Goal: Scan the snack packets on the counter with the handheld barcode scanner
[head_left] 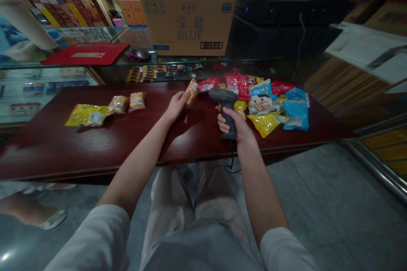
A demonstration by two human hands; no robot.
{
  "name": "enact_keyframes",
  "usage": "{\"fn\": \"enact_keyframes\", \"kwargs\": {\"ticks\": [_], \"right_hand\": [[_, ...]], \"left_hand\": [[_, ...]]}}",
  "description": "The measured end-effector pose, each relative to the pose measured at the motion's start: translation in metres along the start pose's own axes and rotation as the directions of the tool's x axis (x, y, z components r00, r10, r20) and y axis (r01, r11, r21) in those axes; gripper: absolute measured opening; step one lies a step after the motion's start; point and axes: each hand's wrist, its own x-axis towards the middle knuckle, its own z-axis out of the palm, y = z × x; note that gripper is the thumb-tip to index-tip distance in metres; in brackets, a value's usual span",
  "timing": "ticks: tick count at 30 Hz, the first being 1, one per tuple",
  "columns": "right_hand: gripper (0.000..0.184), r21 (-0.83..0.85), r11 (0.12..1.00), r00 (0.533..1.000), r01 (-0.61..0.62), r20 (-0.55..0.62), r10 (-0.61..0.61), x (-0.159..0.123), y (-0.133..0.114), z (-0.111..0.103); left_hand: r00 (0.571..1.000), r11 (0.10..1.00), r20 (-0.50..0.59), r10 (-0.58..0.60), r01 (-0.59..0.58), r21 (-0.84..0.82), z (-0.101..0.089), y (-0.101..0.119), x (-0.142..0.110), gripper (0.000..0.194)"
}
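In the head view, the left hand (177, 103) pinches a small snack packet (192, 90) above the dark red table (190, 148), just left of the barcode scanner (223, 95) that the right hand (232, 123) grips by its handle. The packet's print is too blurred to show where a code may sit; good handling would mean keeping its film flat and square to the scanner's nose, fingers clear.

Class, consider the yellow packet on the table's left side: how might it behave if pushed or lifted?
The yellow packet probably flexes when lifted, since it looks creased and thinly wrapped. Its glossy surface suggests it may slide readily over the smooth-looking table. Lying flat, it seems unlikely to roll.
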Motion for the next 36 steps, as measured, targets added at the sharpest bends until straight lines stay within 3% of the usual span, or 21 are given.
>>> {"fn": "enact_keyframes", "kwargs": {"ticks": [3,6,15,23,26,29,32,36], "right_hand": [[0.037,-0.022,1.0,1.0,0.005,0.002,-0.005,-0.001,0.001,0.001],[0.037,-0.042,0.999,1.0,0.006,0.022,-0.005,-0.003,0.001,0.003],[0.034,-0.036,0.999,1.0,0.013,0.012,-0.013,-0.003,0.0,0.004],[0.033,-0.055,0.998,0.999,0.024,0.036,-0.022,-0.003,0.0,0.007],[0.033,-0.037,0.999,0.999,0.025,0.04,-0.024,-0.004,0.0,0.007],[0.037,-0.025,0.999,0.999,0.035,0.041,-0.034,-0.004,0.0,0.007],[0.041,-0.023,0.999,0.998,0.05,0.026,-0.049,-0.003,-0.001,0.007],[0.04,-0.025,0.998,0.999,0.052,0.006,-0.052,-0.003,0.0,0.006]], "left_hand": [[0.992,0.967,0.085,-0.091,0.108,-0.232,0.001,-0.001,0.002,0.059],[0.977,0.93,0.166,-0.137,0.184,-0.318,0.004,-0.001,-0.001,0.058],[0.97,0.929,0.177,-0.167,0.215,-0.302,0.01,0.009,-0.009,0.044],[0.97,0.952,0.224,-0.09,0.15,-0.268,0.012,0.013,-0.017,0.042],[0.982,0.986,0.171,-0.077,0.101,-0.132,0.009,0.013,-0.013,0.041],[1.0,0.971,0.019,-0.007,0.002,0.238,-0.001,0.015,-0.009,0.036],[0.985,0.766,-0.152,0.078,0.038,0.641,-0.015,0.02,-0.01,0.043],[0.922,0.493,-0.331,0.199,0.198,0.847,-0.029,0.025,-0.019,0.05]]}}
